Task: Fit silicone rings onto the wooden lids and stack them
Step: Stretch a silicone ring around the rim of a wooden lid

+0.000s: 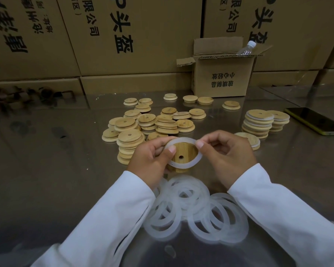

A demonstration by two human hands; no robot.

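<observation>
Head view: both hands are raised just above the table (pixel 56 151), working on one lid (pixel 185 154). The left hand (pixel 152 157) grips the lid by its left edge, with the thumb pressing down on the ring (pixel 183 140). The right hand (pixel 228 153) pinches the ring's upper right part between thumb and forefinger, the other fingers curled. The ring lies around the lid's raised face, which has a small hole in it. Cannot tell if it is fully seated.

A pile of loose rings (pixel 189 181) lies on the table just below the hands, between the white sleeves (pixel 108 218), overlapping each other. Bare lids (pixel 147 124) sit in a heap and low stacks beyond the hands, some scattered singly farther back. Two stacks of ringed lids (pixel 258 122) stand touching to the right, white edges showing between the layers. One more ringed lid (pixel 249 138) lies flat just in front of them, near the right hand.

A phone (pixel 314 120) lies screen up at far right. An open box (pixel 222 78) sits behind the lids, a bottle (pixel 246 48) poking out of it. Large cartons (pixel 123 35) form a wall at the back.
</observation>
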